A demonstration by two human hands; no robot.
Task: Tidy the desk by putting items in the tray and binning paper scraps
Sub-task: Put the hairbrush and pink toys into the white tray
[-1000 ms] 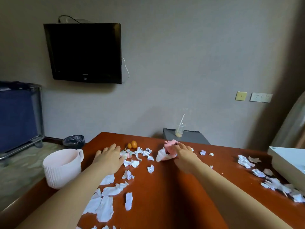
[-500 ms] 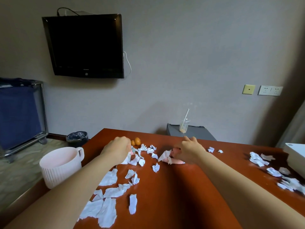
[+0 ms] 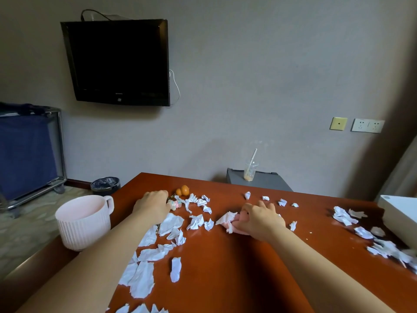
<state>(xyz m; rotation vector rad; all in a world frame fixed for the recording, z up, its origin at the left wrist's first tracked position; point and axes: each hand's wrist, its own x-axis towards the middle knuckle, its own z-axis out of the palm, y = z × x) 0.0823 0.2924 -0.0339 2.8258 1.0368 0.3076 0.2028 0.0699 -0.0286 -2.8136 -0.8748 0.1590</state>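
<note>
Our right hand (image 3: 259, 220) clenches its fingers (image 3: 248, 207) round the pink item (image 3: 239, 230) on the table (image 3: 248, 272), likely bound for the tray (image 3: 399, 211) at the right edge. Our left hand (image 3: 153, 205) curls by paper scraps (image 3: 173, 222), grasp unclear.

White paper scraps (image 3: 144, 276), reddish-brown desk (image 3: 225, 267), pale pink bin (image 3: 83, 224) (vertically ribbed)
</note>
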